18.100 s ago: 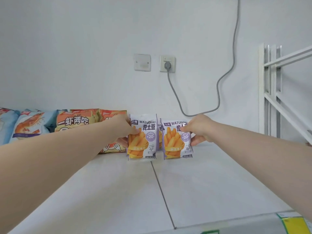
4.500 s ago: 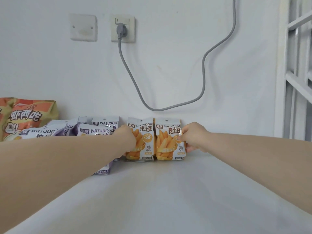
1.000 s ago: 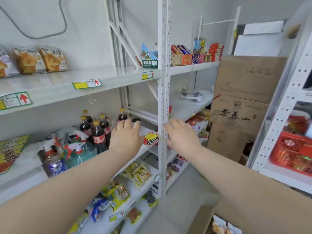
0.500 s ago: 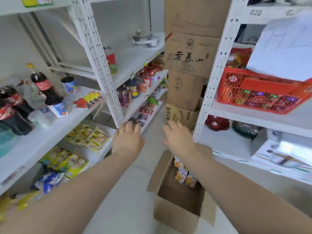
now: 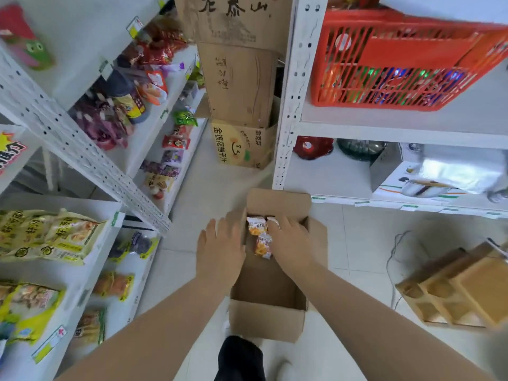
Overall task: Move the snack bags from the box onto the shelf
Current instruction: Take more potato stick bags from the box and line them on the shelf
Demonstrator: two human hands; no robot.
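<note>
An open cardboard box stands on the floor below me. A few small orange-and-white snack bags lie at its far end. My left hand hovers over the box's left edge with fingers spread and holds nothing. My right hand reaches into the box, fingers extended, over the snack bags; it covers some of them, and I cannot see whether it touches them.
White shelves with snack packs run along the left. A white rack at right carries a red basket and a cookware box. Stacked cartons stand ahead. A wooden divider tray and my dark foot are on the floor.
My view has tilted down from the shelves to the box on the floor. Both empty hands have come down, the right one into the box over the bags.
</note>
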